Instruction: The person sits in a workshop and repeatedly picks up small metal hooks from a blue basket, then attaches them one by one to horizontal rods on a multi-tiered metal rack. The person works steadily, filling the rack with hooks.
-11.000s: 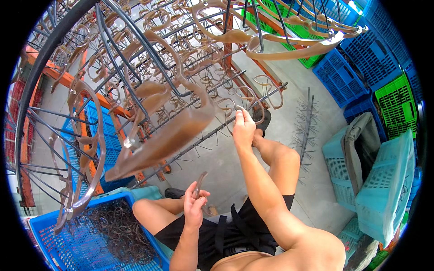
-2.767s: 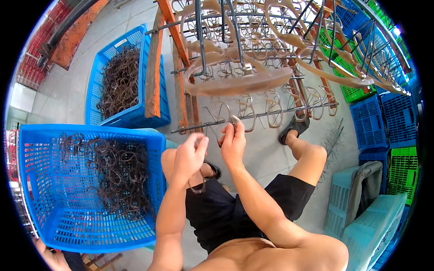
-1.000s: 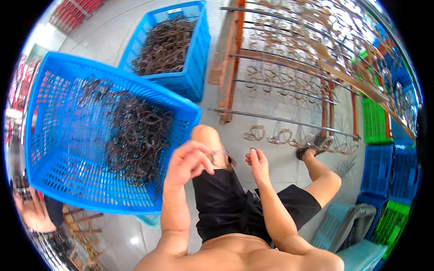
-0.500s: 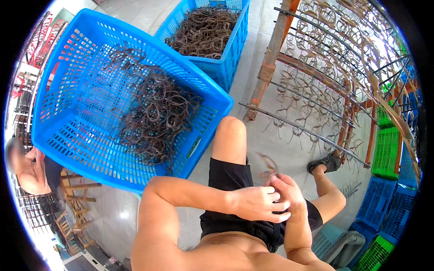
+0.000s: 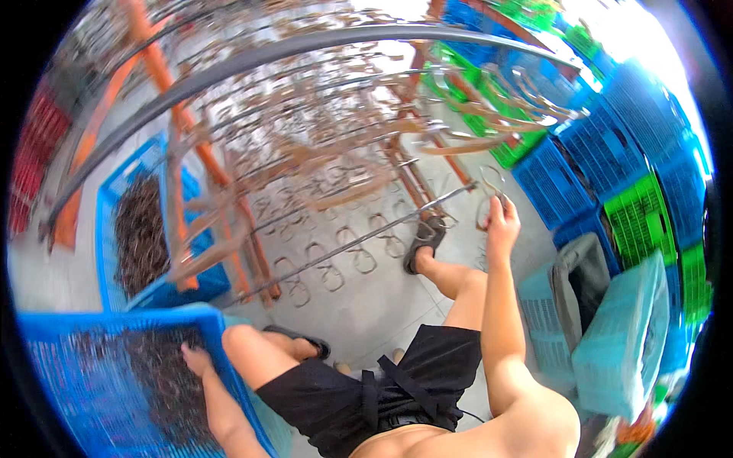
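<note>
My right hand is raised at the end of the rack's lowest rod. Its fingers are closed on a thin, brown looped piece, which stands up beyond the fingertips. Down at the left, my left hand reaches over the wall of a blue basket onto a tangled pile of dark looped pieces. Blur hides whether its fingers grip any of them. Several figure-eight-shaped pieces hang in a row from the lowest rod.
An orange-framed rack with a thick dark rod spans the space ahead. Beyond the basket stands a second blue crate of dark pieces. Blue crates and green crates are stacked at right, near pale teal baskets.
My hands were together above my lap. They have parted, the right up to the rod's end with the looped piece, the left into the blue basket. The view has swung right.
</note>
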`<action>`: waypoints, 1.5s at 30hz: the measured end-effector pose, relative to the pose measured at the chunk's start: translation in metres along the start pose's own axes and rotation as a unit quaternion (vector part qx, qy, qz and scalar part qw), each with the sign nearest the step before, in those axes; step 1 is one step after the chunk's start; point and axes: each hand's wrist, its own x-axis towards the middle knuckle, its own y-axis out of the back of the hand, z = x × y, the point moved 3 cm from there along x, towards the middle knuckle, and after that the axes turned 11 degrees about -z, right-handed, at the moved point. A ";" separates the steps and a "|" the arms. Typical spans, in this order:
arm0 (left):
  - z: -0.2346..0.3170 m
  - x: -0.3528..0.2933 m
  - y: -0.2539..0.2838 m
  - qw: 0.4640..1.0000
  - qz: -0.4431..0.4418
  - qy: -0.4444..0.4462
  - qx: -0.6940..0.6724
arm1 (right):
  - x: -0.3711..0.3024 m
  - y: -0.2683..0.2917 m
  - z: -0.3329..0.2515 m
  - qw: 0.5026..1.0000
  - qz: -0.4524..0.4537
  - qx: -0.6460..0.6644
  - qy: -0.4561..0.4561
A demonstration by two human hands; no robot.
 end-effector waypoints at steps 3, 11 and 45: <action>-0.011 0.023 0.010 0.981 -0.107 -0.038 -0.159 | 0.038 0.007 0.063 0.993 0.028 0.108 -0.038; 0.025 -0.058 0.096 0.902 -0.124 0.098 -0.401 | 0.055 -0.035 0.134 0.947 -0.097 0.273 -0.139; 0.098 -0.105 0.110 0.880 -0.166 0.020 -0.444 | 0.013 -0.089 0.131 0.940 -0.067 0.282 -0.180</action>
